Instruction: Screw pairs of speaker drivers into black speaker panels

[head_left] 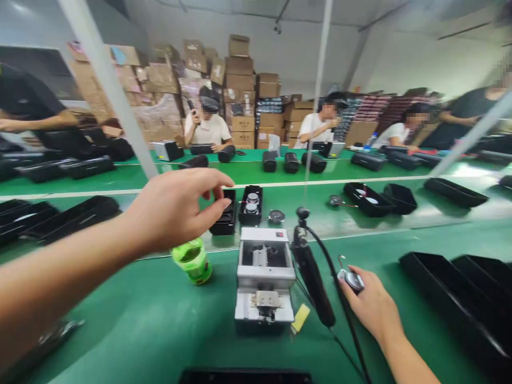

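My left hand (182,205) is raised over the bench, thumb and index finger apart, with nothing visible between them. It covers part of a green-labelled container (196,264) and the edge of a black speaker housing (224,226). At the right, my right hand (374,301) grips a small round speaker (353,280) with a short wire at the table surface. Between the hands stands a grey screw feeder (264,274). A black electric screwdriver (314,277) hangs from a cord beside it, close to my right hand.
A yellow piece (301,318) lies by the feeder. Beyond it, a housing with two speakers (251,205) and a loose speaker (276,216) sit on the green line. Large black housings (452,304) occupy the right. Several people work across the line, before stacked cartons (239,74).
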`<state>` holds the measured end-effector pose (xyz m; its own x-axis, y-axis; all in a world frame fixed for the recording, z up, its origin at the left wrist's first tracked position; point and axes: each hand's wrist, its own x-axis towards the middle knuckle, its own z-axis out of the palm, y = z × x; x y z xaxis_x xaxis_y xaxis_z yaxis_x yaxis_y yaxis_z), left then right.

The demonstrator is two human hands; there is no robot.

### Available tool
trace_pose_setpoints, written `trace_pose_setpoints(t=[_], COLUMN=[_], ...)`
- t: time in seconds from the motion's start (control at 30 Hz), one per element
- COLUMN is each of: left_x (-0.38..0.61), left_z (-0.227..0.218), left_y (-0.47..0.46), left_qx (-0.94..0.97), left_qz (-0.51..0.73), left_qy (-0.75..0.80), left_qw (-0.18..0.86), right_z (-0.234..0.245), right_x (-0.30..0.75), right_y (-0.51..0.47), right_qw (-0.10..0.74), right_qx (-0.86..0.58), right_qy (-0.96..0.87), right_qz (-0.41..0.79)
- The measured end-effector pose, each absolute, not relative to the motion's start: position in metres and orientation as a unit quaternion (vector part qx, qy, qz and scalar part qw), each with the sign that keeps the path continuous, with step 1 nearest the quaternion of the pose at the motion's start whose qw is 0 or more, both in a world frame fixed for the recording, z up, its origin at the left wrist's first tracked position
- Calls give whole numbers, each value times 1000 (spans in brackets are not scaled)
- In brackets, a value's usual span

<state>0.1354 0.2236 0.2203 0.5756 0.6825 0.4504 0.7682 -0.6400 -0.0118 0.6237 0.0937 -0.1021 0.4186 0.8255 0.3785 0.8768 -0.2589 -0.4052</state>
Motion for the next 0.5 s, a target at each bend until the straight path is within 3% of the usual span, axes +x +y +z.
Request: trace_pose_setpoints(t=[0.13,0.27,0.4,0.5], left_x=[254,342,388,398], left_z=[221,174,134,109], left_y=[330,374,359,348], left_qx=[-930,-940,-952,-940], left_qz=[-5,52,-7,-134], left_qy=[-362,-337,-302,-298], left_qw=[54,3,-51,-98], right_z=[-88,-72,-55,-47], right_x=[609,599,594,595], right_y=[95,90,86,88], right_qw=[279,283,275,263], right_qx=[-802,-807,-810,-820], right_qy=[-528,-519,-516,-506], right_qz=[-19,6,34,50])
